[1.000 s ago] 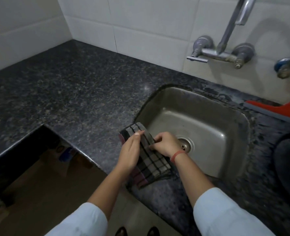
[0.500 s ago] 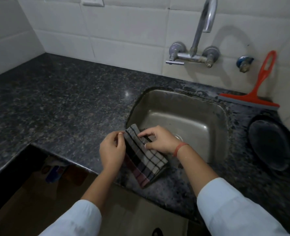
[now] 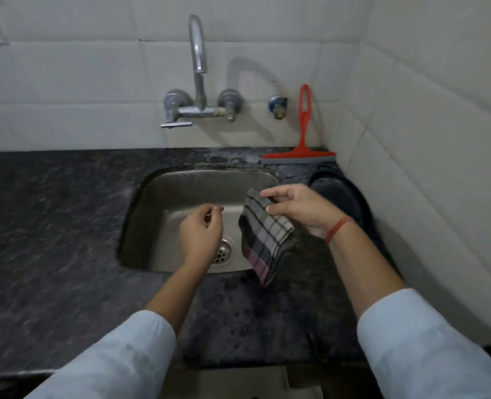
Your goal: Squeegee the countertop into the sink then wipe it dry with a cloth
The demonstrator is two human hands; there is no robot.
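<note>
The checked cloth hangs folded from the right hand, whose grip pinches its top edge between thumb and fingers above the right side of the steel sink. Its long axis runs downward and toward the person, the lower end dangling over the sink's front rim. The left hand hovers just beside it over the drain, its grip loosely curled and holding nothing I can see. The dark stone table stretches widest to the left, so I'd judge 1 hand, the right, must carry the cloth across. The red squeegee leans on the wall behind.
</note>
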